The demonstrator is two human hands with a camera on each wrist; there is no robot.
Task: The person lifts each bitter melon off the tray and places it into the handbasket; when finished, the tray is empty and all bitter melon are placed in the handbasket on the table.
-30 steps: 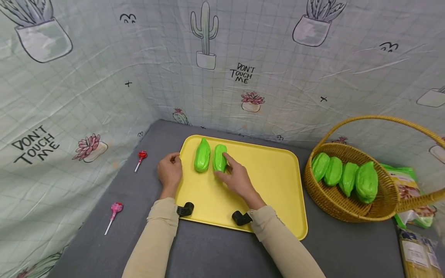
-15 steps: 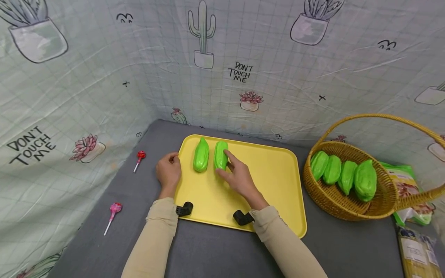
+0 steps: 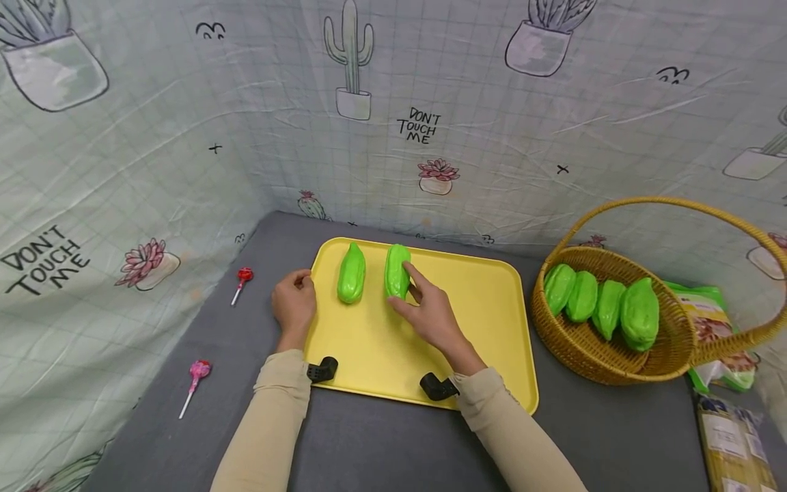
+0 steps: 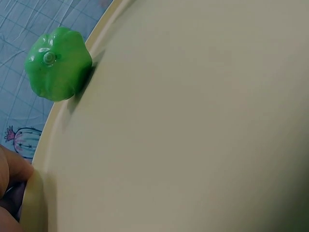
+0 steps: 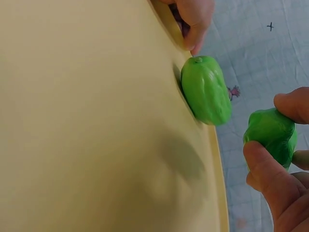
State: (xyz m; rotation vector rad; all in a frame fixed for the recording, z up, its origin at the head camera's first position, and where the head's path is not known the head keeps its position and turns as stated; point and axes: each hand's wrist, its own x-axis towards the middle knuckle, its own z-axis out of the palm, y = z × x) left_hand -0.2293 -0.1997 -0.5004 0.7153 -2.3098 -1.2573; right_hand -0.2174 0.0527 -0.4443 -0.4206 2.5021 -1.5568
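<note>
My left hand [image 3: 294, 301] pinches the left rim of a yellow tray [image 3: 363, 355]; its fingertips [image 4: 21, 169] show at that rim in the left wrist view. Between thumb and fingers, my right hand [image 3: 430, 316] holds a glossy green ribbed fruit, seemingly artificial [image 3: 396, 270]. A shadow falls on the tray below it in the right wrist view. To its left, a second green ribbed fruit [image 3: 351, 275] lies lengthwise near the tray's far left corner, apart from both hands. The left wrist view shows this second fruit end-on, with a small nub.
A wicker basket [image 3: 590, 369] with a tall handle stands right of the tray, holding several similar green fruits [image 3: 609, 309]. Behind it lie a green packet [image 3: 713, 328] and a clear yellowish pack [image 3: 732, 437]. Two lollipops [image 3: 244, 275] lie at left. A printed cloth [image 3: 467, 89] encloses the grey table.
My right hand has moved the green fruit slightly right and toward the far rim, widening the gap to the other one. My left hand stays on the tray's rim.
</note>
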